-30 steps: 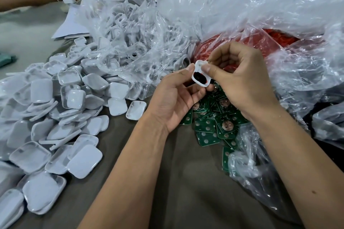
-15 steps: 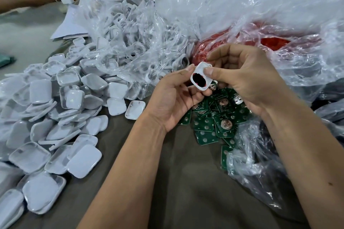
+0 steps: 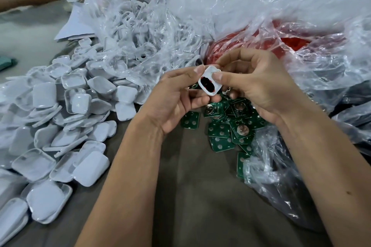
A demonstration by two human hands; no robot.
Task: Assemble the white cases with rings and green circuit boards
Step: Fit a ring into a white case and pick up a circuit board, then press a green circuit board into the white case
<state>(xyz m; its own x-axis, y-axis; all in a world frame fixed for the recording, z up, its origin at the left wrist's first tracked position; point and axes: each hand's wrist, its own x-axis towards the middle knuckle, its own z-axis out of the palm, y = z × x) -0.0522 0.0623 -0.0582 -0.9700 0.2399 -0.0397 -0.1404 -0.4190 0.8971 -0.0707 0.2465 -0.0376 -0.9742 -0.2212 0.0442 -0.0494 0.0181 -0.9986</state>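
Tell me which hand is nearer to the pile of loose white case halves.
Left. The left hand is beside the pile of white case halves; the right hand is farther, above the green boards.

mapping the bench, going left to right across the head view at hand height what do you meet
pile of white case halves -> left hand -> white case pinched between both hands -> right hand -> clear plastic bags

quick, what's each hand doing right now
Left hand: holding the white case, thumb on its upper edge, fingers under it.
Right hand: pinching the same white case, thumb pressed on its face.
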